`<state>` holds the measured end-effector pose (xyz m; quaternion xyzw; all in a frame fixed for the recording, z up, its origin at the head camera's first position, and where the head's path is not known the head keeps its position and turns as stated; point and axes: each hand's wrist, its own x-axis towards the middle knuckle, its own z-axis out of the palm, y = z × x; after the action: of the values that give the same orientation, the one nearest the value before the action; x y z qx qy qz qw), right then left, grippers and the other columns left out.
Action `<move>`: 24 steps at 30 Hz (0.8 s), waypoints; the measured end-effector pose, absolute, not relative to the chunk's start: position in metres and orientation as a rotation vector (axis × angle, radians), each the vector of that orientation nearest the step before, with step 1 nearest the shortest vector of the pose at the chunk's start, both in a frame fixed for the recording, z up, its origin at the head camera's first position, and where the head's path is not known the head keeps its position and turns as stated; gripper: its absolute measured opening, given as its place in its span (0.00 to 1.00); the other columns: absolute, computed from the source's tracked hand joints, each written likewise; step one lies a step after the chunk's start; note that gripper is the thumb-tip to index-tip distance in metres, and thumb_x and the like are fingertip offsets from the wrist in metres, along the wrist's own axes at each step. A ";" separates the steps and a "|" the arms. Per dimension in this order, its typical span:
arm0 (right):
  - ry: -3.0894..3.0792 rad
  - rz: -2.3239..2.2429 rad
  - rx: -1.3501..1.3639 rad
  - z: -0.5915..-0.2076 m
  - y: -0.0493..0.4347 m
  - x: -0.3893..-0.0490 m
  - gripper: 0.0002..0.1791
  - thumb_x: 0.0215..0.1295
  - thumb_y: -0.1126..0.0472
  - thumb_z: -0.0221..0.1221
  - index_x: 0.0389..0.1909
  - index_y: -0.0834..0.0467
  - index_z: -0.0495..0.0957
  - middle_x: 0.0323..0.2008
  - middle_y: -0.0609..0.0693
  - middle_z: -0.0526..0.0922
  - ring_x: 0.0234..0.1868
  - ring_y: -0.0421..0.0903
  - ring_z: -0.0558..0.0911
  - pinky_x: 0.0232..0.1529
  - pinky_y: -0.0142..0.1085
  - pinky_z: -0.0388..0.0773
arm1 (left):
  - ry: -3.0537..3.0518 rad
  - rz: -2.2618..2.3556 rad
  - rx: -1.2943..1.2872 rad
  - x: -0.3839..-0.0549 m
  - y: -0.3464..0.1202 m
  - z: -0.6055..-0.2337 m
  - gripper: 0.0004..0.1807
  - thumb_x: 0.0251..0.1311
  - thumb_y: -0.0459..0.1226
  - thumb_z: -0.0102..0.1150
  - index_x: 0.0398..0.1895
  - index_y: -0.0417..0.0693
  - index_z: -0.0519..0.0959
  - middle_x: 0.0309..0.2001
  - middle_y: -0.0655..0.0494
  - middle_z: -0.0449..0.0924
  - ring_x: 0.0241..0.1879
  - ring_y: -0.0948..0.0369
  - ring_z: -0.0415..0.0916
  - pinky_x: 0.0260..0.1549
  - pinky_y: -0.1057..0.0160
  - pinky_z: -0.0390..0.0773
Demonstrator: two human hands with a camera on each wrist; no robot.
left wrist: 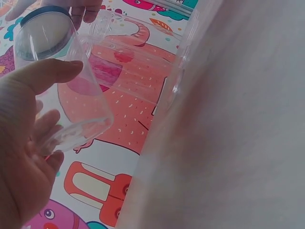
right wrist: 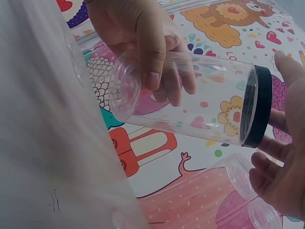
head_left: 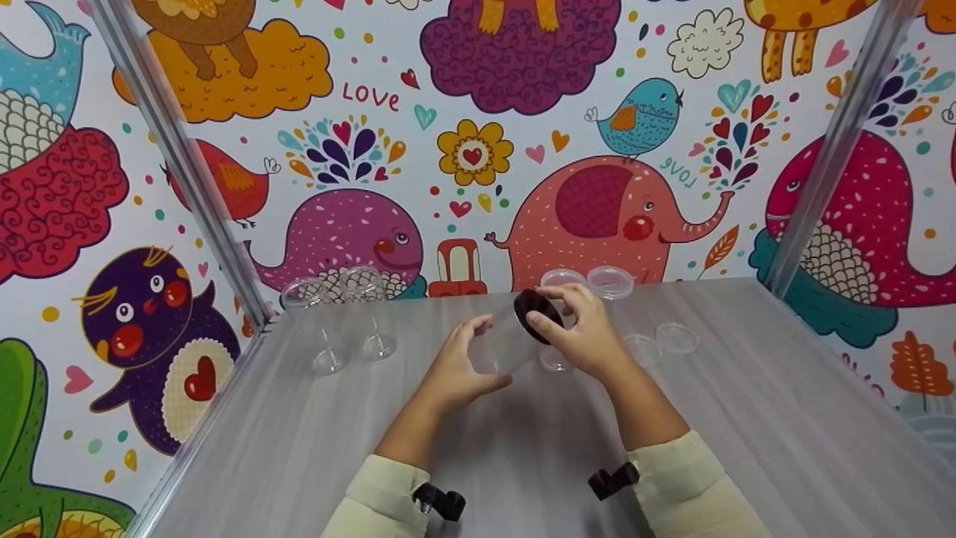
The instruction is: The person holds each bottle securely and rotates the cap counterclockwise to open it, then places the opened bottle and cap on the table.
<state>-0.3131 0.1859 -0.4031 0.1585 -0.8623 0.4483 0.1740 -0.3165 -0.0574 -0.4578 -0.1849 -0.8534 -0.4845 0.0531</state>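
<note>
A clear cylindrical jar (head_left: pixel 499 340) with a black lid (head_left: pixel 536 314) on its end is held tilted above the grey table. My left hand (head_left: pixel 452 370) grips the jar's body towards its bottom; in the left wrist view the thumb lies along the near side of the wall and the fingers reach behind. The right hand (head_left: pixel 586 329) holds the black lid by its edge, thumb on one side and fingers on the other. In the right wrist view the lid (right wrist: pixel 259 107) sits straight across the jar's mouth, and the bottom end is rounded and see-through.
Two clear jars stand upright at the back left, one (head_left: pixel 330 361) slightly nearer. More clear containers (head_left: pixel 610 284) are behind the right hand, with a thin clear disc (head_left: pixel 677 338) beside them. Patterned walls and metal posts (head_left: pixel 844 149) bound the grey table (head_left: pixel 299 448).
</note>
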 end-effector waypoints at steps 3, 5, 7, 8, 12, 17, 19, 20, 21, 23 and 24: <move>-2.471 1.271 0.427 -0.403 0.186 -0.313 0.30 0.67 0.40 0.70 0.67 0.48 0.82 0.65 0.56 0.79 0.55 0.55 0.78 0.58 0.58 0.84 | -2.592 -1.470 -0.579 -0.317 -0.057 -0.459 0.55 0.46 0.48 0.86 0.80 0.59 0.66 0.75 0.57 0.72 0.76 0.52 0.69 0.76 0.36 0.71; -2.475 1.285 0.426 -0.403 0.187 -0.313 0.31 0.66 0.41 0.71 0.66 0.48 0.82 0.64 0.57 0.79 0.55 0.55 0.79 0.59 0.59 0.84 | -2.595 -1.464 -0.585 -0.317 -0.056 -0.459 0.55 0.46 0.48 0.86 0.80 0.60 0.66 0.75 0.58 0.72 0.76 0.53 0.69 0.76 0.37 0.71; -2.476 1.301 0.431 -0.404 0.187 -0.312 0.31 0.65 0.41 0.72 0.66 0.48 0.82 0.64 0.56 0.80 0.55 0.55 0.79 0.59 0.59 0.84 | -2.601 -1.458 -0.586 -0.317 -0.056 -0.459 0.55 0.46 0.49 0.86 0.80 0.61 0.66 0.75 0.58 0.72 0.76 0.54 0.69 0.76 0.38 0.71; -2.474 1.304 0.436 -0.404 0.187 -0.312 0.30 0.65 0.41 0.72 0.66 0.47 0.82 0.64 0.55 0.80 0.55 0.55 0.79 0.58 0.58 0.84 | -2.600 -1.459 -0.589 -0.318 -0.056 -0.459 0.55 0.46 0.49 0.86 0.80 0.61 0.66 0.75 0.58 0.72 0.76 0.53 0.69 0.76 0.38 0.72; -2.445 1.329 0.502 -0.404 0.188 -0.312 0.29 0.65 0.44 0.72 0.66 0.46 0.83 0.64 0.52 0.81 0.58 0.54 0.79 0.58 0.59 0.83 | -2.590 -1.459 -0.599 -0.318 -0.057 -0.460 0.55 0.46 0.48 0.86 0.80 0.58 0.66 0.75 0.56 0.72 0.76 0.54 0.69 0.76 0.39 0.71; -2.408 1.370 0.602 -0.403 0.189 -0.311 0.27 0.66 0.47 0.72 0.65 0.44 0.84 0.69 0.47 0.80 0.68 0.52 0.75 0.59 0.59 0.83 | -2.567 -1.457 -0.623 -0.320 -0.058 -0.460 0.55 0.47 0.48 0.85 0.80 0.56 0.66 0.76 0.52 0.72 0.76 0.53 0.69 0.78 0.40 0.70; -2.400 1.390 0.633 -0.403 0.189 -0.310 0.26 0.66 0.50 0.71 0.65 0.43 0.84 0.72 0.45 0.79 0.72 0.52 0.73 0.61 0.58 0.83 | -2.564 -1.458 -0.625 -0.320 -0.059 -0.461 0.55 0.47 0.48 0.85 0.80 0.57 0.66 0.76 0.52 0.72 0.76 0.53 0.68 0.78 0.39 0.70; -2.399 1.400 0.646 -0.402 0.189 -0.309 0.25 0.66 0.52 0.70 0.65 0.42 0.84 0.73 0.44 0.78 0.73 0.52 0.73 0.62 0.58 0.83 | -2.564 -1.459 -0.626 -0.320 -0.059 -0.460 0.55 0.47 0.48 0.85 0.80 0.57 0.66 0.76 0.53 0.72 0.76 0.53 0.68 0.78 0.39 0.70; -2.396 1.413 0.659 -0.402 0.189 -0.309 0.26 0.66 0.54 0.69 0.65 0.41 0.84 0.74 0.44 0.77 0.74 0.52 0.72 0.64 0.58 0.83 | -2.569 -1.459 -0.618 -0.320 -0.058 -0.460 0.55 0.47 0.48 0.85 0.80 0.58 0.66 0.76 0.53 0.72 0.76 0.54 0.68 0.78 0.39 0.70; -2.395 1.435 0.677 -0.401 0.188 -0.308 0.27 0.65 0.59 0.67 0.65 0.40 0.84 0.75 0.42 0.76 0.75 0.52 0.72 0.65 0.59 0.82 | -2.579 -1.456 -0.602 -0.319 -0.058 -0.460 0.54 0.47 0.48 0.85 0.79 0.59 0.66 0.76 0.54 0.72 0.76 0.54 0.68 0.77 0.39 0.70; -2.396 1.439 0.681 -0.401 0.188 -0.308 0.28 0.64 0.61 0.66 0.65 0.39 0.83 0.75 0.42 0.76 0.75 0.52 0.72 0.66 0.58 0.82 | -2.587 -1.456 -0.586 -0.319 -0.058 -0.460 0.54 0.47 0.48 0.85 0.79 0.60 0.66 0.76 0.55 0.71 0.76 0.53 0.68 0.77 0.38 0.70</move>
<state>-0.3076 0.1882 -0.4009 0.2347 -0.8256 0.4959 0.1321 -0.3186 -0.0576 -0.4597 -0.1934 -0.8536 -0.4803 0.0577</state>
